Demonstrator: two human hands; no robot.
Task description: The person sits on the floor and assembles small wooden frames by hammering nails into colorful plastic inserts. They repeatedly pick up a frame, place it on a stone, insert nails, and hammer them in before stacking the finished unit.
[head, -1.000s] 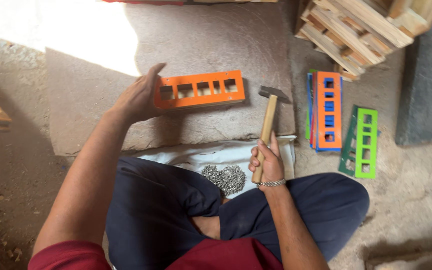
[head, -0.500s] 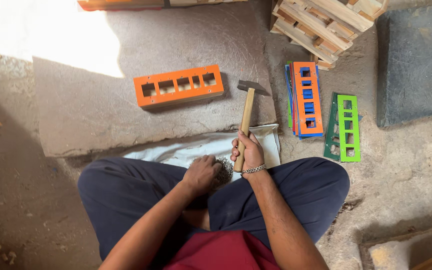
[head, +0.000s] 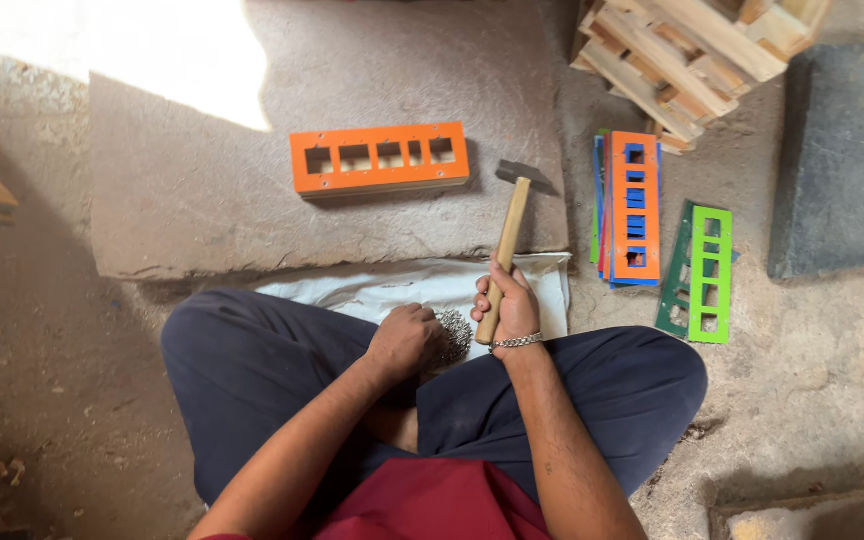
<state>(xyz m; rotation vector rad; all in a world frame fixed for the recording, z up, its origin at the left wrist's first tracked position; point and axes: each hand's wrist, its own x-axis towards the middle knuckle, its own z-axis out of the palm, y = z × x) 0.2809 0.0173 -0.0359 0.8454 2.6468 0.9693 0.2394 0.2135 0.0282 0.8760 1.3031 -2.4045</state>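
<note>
I sit cross-legged on the ground. My right hand [head: 509, 302] grips the wooden handle of a hammer [head: 513, 226], whose steel head rests on the stone slab [head: 192, 200]. My left hand [head: 407, 340] is down in a pile of small nails [head: 452, 334] on a white sheet [head: 392, 288] in front of my legs, fingers curled into the pile. An orange box frame with several rectangular holes [head: 380, 159] lies on the slab, beyond both hands and apart from them.
A stack of orange and blue slotted panels [head: 633, 205] lies right of the slab, with green slotted panels [head: 704, 272] beside it. Wooden crates [head: 697, 55] stand at the top right. A dark stone slab [head: 842, 170] lies at the far right.
My left hand left the orange frame and came back to the nail pile near my legs. The hammer stayed in my right hand, its head now lying on the slab.
</note>
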